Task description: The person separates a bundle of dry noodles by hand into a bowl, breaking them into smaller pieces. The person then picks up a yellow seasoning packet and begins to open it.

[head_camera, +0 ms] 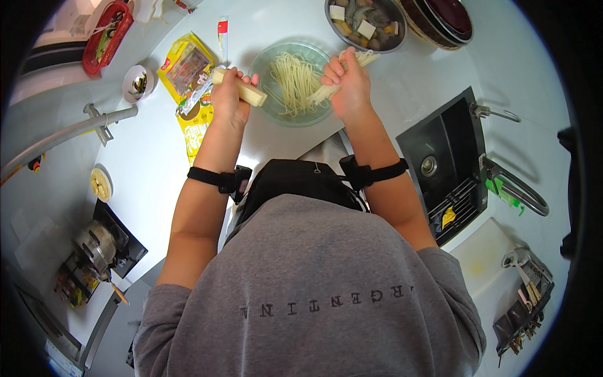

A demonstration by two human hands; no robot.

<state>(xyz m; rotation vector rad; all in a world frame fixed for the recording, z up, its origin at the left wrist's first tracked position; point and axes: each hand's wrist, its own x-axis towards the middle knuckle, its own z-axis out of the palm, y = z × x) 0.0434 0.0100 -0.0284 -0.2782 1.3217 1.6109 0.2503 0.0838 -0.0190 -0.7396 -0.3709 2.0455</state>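
My left hand (pixel 231 94) is closed around a thick, pale yellow bundle of pressed noodles (pixel 252 94), beside the left rim of a translucent bowl. Loose pale noodles (pixel 294 80) lie heaped inside that bowl (pixel 264 110). Over the bowl's right side, my right hand (pixel 347 82) grips a bunch of noodles (pixel 322 94), whose strands stick out on both sides of the fist. Left of the bowl lies a yellow printed food packet (pixel 188 61), with an opened yellow wrapper (pixel 198 132) partly under my left hand.
A metal bowl (pixel 400 35) of shrimp and white cubes stands behind my right hand. A black sink (pixel 435 141) with a faucet (pixel 518 188) is at right. Farther left are a small white bowl (pixel 143 77), a red basket (pixel 113 33) and a metal pot (pixel 99 245).
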